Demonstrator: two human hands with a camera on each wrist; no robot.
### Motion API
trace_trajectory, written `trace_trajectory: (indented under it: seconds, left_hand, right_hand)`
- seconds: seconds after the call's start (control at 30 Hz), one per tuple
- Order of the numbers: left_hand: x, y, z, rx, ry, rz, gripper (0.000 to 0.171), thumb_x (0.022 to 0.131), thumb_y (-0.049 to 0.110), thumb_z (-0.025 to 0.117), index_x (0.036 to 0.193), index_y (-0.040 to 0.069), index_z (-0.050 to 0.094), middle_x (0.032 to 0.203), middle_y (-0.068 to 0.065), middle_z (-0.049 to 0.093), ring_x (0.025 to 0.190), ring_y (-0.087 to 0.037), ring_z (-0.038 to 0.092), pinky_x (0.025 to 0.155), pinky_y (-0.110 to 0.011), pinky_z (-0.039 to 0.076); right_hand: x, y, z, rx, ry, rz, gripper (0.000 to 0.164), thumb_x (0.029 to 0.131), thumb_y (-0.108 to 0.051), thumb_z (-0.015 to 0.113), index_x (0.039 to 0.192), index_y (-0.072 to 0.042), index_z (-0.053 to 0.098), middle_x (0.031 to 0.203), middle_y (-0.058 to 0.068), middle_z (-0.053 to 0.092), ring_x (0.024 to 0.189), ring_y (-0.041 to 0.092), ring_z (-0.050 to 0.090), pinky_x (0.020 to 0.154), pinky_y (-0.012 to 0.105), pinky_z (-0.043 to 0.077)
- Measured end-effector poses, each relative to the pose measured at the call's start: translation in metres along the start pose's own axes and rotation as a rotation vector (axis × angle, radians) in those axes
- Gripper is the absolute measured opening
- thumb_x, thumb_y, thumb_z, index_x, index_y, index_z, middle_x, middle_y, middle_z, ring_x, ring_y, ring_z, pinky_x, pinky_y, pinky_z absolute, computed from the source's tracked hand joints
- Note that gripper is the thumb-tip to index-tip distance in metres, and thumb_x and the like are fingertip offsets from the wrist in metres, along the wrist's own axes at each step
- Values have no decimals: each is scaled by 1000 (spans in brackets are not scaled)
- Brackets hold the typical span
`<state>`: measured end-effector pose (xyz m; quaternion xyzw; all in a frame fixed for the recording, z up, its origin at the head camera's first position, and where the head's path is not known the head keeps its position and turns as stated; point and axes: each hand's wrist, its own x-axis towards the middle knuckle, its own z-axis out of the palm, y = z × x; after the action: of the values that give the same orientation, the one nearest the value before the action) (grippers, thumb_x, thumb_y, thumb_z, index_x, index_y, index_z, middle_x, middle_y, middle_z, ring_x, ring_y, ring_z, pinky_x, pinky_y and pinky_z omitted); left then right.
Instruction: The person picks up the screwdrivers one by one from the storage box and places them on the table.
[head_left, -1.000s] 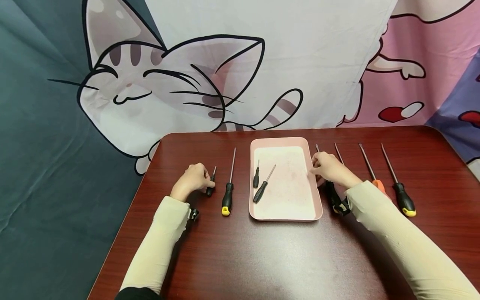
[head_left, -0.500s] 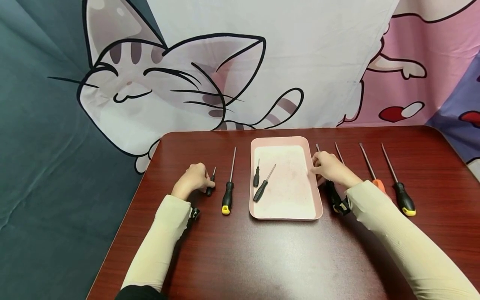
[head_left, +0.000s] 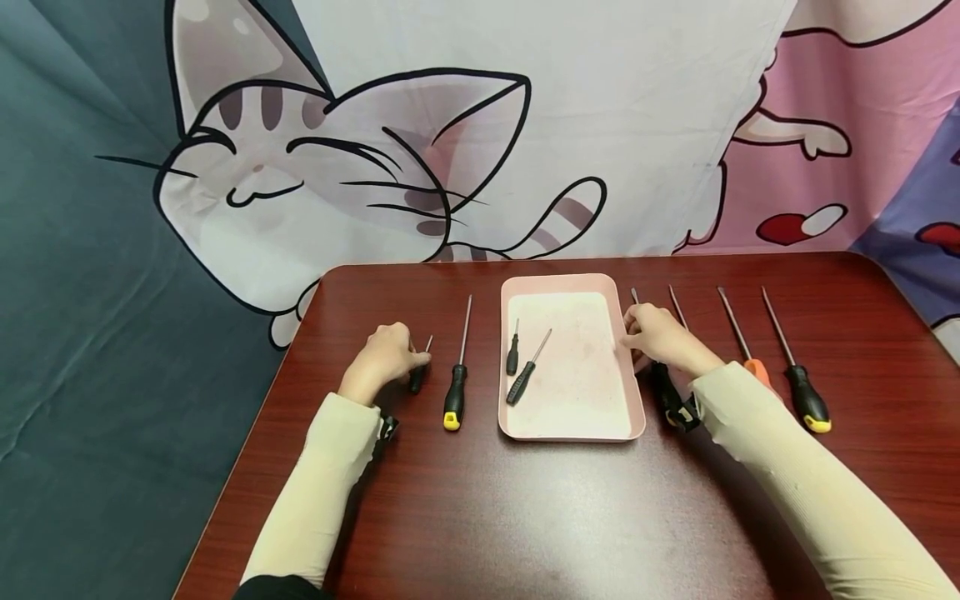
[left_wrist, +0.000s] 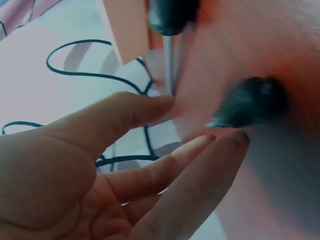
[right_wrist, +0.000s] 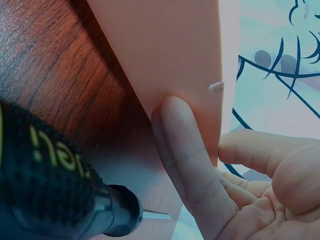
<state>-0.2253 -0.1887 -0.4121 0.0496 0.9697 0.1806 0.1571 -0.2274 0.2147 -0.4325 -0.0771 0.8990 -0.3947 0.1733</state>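
In the head view my left hand (head_left: 385,358) is over a small black-handled screwdriver (head_left: 417,379) on the table's left side. The left wrist view shows the thumb and fingers spread apart, with the fingertips (left_wrist: 240,140) right at that blurred small screwdriver (left_wrist: 255,102). Beside it lies a longer screwdriver (head_left: 454,398) with a black and yellow handle. My right hand (head_left: 658,333) pinches the right side wall of a pink tray (head_left: 633,408). One finger presses the wall's outside, the thumb at the rim (right_wrist: 220,125). Two small screwdrivers, a short one (head_left: 513,358) and a ridged one (head_left: 522,383), lie in the tray.
Right of the tray lie several long screwdrivers: a black-handled one (head_left: 663,387) partly under the right wrist, an orange-handled one (head_left: 757,369) partly behind the sleeve, and a black and yellow one (head_left: 808,400). A printed cat curtain (head_left: 637,108) hangs behind the brown table (head_left: 480,517).
My left thumb and fingers have shifted slightly over the small screwdriver, whose handle has moved a little left. The right hand stays at the tray's wall.
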Motion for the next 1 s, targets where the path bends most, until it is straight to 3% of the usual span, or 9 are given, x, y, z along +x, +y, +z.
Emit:
trace_trajectory:
  seconds: [0.23,0.33,0.6,0.8,1.0]
  left_hand:
    - [-9,21,-9,9,97,84,34,93,22,66,65,4,67,48,2,55,51,-14,58,66,-36,49]
    - [-12,34,-10,-12,106,130,31,94,25,67,70,4,70,49,4,58,52,-12,59,68,-36,51]
    - [-18,68,-10,-40,117,241,28,93,25,68,70,10,70,54,6,59,52,-11,54,58,-30,46]
    - [-19,88,-9,-67,101,283,21,93,26,70,78,11,69,60,4,61,57,-12,57,61,-30,48]
    - [-18,102,-5,-63,84,331,18,92,23,67,78,12,69,60,5,61,57,-11,57,63,-29,48]
  right_hand:
    - [0,-2,-1,8,-8,0,11,95,5,57,100,12,51,83,23,64,63,27,69,56,40,59]
    - [0,-1,-2,12,-8,1,11,95,6,56,101,13,51,83,23,65,61,28,69,55,39,58]
    - [2,1,-1,-17,-6,-3,11,94,5,57,101,12,52,83,21,66,60,26,69,55,38,58]
    - [1,0,0,41,-15,7,13,95,6,55,103,14,50,84,24,65,64,27,69,56,40,59]
    - [1,0,0,30,-5,-1,13,94,6,56,103,14,51,84,23,64,64,26,69,55,40,59]
